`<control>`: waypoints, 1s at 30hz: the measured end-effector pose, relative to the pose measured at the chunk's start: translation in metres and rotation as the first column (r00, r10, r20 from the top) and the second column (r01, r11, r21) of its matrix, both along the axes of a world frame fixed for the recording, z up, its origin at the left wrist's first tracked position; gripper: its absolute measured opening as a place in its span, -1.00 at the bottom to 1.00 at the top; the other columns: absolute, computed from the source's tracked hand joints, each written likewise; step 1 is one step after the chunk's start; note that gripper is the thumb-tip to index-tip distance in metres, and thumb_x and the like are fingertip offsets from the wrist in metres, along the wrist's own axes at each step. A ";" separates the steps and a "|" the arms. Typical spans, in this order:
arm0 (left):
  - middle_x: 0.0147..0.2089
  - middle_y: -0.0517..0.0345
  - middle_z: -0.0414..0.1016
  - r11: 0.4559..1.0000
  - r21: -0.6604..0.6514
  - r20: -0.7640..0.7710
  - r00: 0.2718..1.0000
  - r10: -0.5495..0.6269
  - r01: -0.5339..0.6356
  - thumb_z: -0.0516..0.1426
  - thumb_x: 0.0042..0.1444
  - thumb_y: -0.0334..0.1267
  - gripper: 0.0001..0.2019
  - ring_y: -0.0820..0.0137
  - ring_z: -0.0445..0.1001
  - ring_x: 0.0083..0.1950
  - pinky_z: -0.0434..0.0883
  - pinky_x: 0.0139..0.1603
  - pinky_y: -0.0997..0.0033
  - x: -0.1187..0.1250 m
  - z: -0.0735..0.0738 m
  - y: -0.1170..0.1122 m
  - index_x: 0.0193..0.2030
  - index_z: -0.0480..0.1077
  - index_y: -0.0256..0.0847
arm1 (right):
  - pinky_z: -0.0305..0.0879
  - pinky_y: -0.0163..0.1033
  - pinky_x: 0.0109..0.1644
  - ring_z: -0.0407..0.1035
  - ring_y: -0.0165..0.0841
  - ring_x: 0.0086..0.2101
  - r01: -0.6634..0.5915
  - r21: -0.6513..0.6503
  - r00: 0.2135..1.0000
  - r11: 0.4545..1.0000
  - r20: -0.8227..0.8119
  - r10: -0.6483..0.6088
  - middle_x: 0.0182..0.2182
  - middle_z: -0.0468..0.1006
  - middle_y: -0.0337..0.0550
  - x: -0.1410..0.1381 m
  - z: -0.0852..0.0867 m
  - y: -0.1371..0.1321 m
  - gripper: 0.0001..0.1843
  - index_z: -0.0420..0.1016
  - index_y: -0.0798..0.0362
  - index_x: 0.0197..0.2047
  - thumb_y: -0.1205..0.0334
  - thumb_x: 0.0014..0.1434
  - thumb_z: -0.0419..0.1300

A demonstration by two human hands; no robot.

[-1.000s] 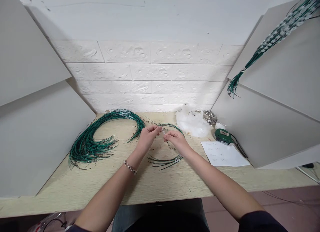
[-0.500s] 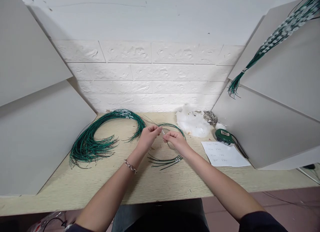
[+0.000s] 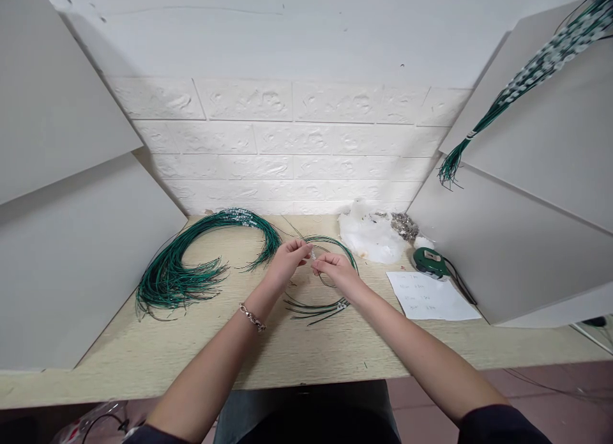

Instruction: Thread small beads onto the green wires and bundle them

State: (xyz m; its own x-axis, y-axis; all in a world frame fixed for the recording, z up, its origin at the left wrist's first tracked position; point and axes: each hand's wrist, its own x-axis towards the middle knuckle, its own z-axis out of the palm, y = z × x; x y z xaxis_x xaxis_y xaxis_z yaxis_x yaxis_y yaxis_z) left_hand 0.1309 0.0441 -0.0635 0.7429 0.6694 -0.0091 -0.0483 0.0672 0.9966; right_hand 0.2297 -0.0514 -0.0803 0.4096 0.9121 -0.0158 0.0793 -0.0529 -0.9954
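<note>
My left hand [image 3: 289, 260] and my right hand [image 3: 337, 267] meet above the table, fingertips pinched close together. Between them shows a small white piece [image 3: 313, 255], too small to make out clearly, with thin wire about it. Each hand is closed on this piece or the wire at its ends. Beneath and around my right hand lies a loose loop of green wires [image 3: 345, 247], with white bits near the loop's lower end. A large curved bundle of green wires [image 3: 167, 279] rests left of my left hand, a band of white pieces at its top.
Right of my hands are a white plastic bag [image 3: 371, 238], a heap of small metal parts [image 3: 405, 226], a green tape measure [image 3: 430, 262] and a paper with writing [image 3: 431, 297]. Another green wire bundle [image 3: 502, 99] hangs by the right panel. Grey panels [image 3: 90, 239] flank the table.
The view has shifted very slightly. My hands stay pinched in nearly the same place, with the fingertips moving only a little.
</note>
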 end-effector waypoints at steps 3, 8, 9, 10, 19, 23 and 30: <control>-0.51 0.24 0.28 0.998 -0.054 0.035 0.999 -0.027 0.028 0.17 -0.11 -0.14 -0.77 0.54 0.28 -0.45 0.28 -0.33 0.49 0.000 0.003 -0.002 -0.53 0.27 -0.26 | 0.00 -0.34 -0.51 0.16 -0.47 -0.55 -0.006 -0.003 1.000 1.000 -0.023 0.006 -0.63 0.30 -0.23 -0.001 0.000 0.000 -0.73 0.32 0.09 -0.60 0.06 -0.07 0.14; -0.47 0.19 0.38 0.971 -0.224 0.145 0.988 -0.055 0.087 0.21 -0.13 -0.20 -0.78 0.55 0.31 -0.47 0.30 -0.38 0.51 0.000 0.003 -0.005 -0.52 0.27 -0.28 | 0.06 -0.32 -0.42 0.18 -0.47 -0.53 -0.018 0.012 0.999 1.000 -0.033 0.019 -0.60 0.35 -0.23 0.000 -0.003 0.002 -0.76 0.34 0.09 -0.61 0.09 -0.09 0.15; -0.46 0.18 0.40 0.961 -0.258 0.167 0.984 -0.059 0.101 0.21 -0.14 -0.21 -0.79 0.56 0.32 -0.48 0.31 -0.38 0.52 0.000 0.003 -0.004 -0.52 0.28 -0.28 | 0.06 -0.32 -0.43 0.18 -0.47 -0.53 -0.023 0.013 0.999 1.000 -0.030 0.023 -0.61 0.34 -0.23 0.000 -0.003 0.002 -0.76 0.33 0.09 -0.61 0.09 -0.08 0.14; -0.45 0.17 0.41 0.951 -0.289 0.185 0.981 -0.060 0.113 0.22 -0.14 -0.23 -0.80 0.56 0.33 -0.47 0.31 -0.38 0.54 0.000 0.002 -0.003 -0.51 0.29 -0.29 | 0.06 -0.33 -0.44 0.18 -0.47 -0.53 -0.030 0.016 0.999 0.999 -0.027 0.031 -0.61 0.34 -0.23 0.000 -0.003 0.002 -0.75 0.33 0.08 -0.61 0.09 -0.08 0.14; -0.29 0.11 0.50 0.873 -0.488 0.242 0.964 0.115 0.018 0.18 -0.05 -0.34 -0.88 0.54 0.45 -0.31 0.39 -0.30 0.61 -0.002 0.005 0.007 -0.32 0.42 -0.28 | 0.10 -0.32 -0.37 0.20 -0.47 -0.52 -0.070 0.077 0.996 0.995 -0.046 0.074 -0.61 0.35 -0.27 -0.002 0.000 -0.001 -0.76 0.28 0.07 -0.57 0.09 -0.05 0.12; -0.34 0.14 0.48 0.856 -0.517 0.273 0.947 0.167 -0.001 0.16 -0.01 -0.37 -0.91 0.56 0.44 -0.36 0.40 -0.33 0.61 -0.005 0.008 0.012 -0.32 0.42 -0.28 | 0.08 -0.33 -0.37 0.20 -0.49 -0.53 -0.069 0.049 0.996 0.996 -0.047 0.071 -0.61 0.36 -0.27 -0.002 0.000 0.000 -0.77 0.29 0.09 -0.57 0.10 -0.05 0.12; -0.43 0.19 0.43 0.853 -0.520 0.305 0.925 0.227 -0.038 0.14 0.01 -0.37 -0.92 0.61 0.41 -0.43 0.38 -0.41 0.66 -0.010 0.013 0.024 -0.31 0.40 -0.29 | 0.07 -0.36 -0.41 0.19 -0.52 -0.56 -0.095 0.030 0.992 0.995 -0.078 0.097 -0.62 0.35 -0.30 -0.003 0.001 -0.001 -0.79 0.30 0.09 -0.58 0.13 -0.07 0.13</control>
